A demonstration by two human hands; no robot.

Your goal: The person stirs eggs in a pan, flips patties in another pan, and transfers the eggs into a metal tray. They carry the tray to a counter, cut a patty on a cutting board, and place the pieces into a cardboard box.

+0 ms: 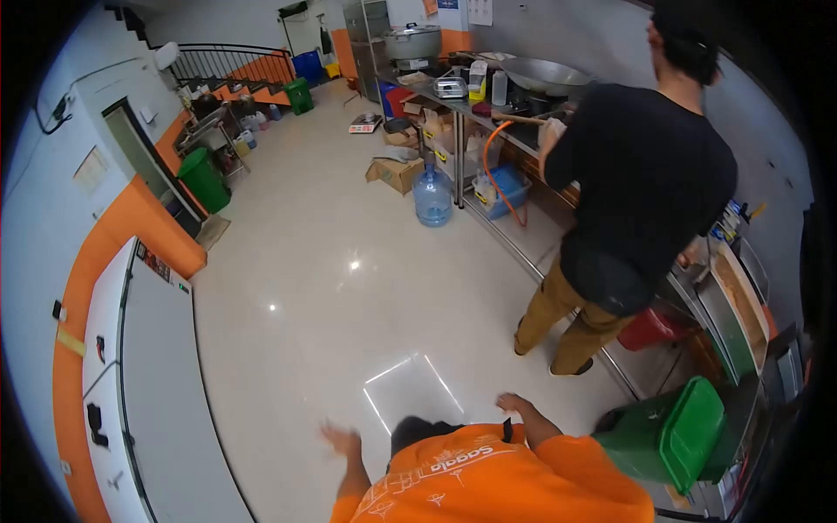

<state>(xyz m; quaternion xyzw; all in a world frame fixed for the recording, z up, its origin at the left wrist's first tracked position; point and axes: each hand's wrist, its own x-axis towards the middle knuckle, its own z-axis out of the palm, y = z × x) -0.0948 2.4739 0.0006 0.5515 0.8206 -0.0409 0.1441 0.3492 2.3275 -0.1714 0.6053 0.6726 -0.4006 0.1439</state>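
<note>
My left hand (338,438) hangs out over the pale tiled floor (305,349), its fingers spread and slightly blurred, holding nothing. On the other side of my orange shirt (488,471), my right hand (513,403) is bent inward with loose fingers and nothing visible in it. Neither hand touches any object. The closest thing to the right hand is a green bin (654,436) with its lid, standing to the right.
A co-worker in a black shirt (649,174) stands at the steel counter, which bears a wok (545,77) and a large pot (413,42). A water jug (432,196) and a cardboard box (394,174) sit on the floor. A white chest freezer (166,375) lines the left.
</note>
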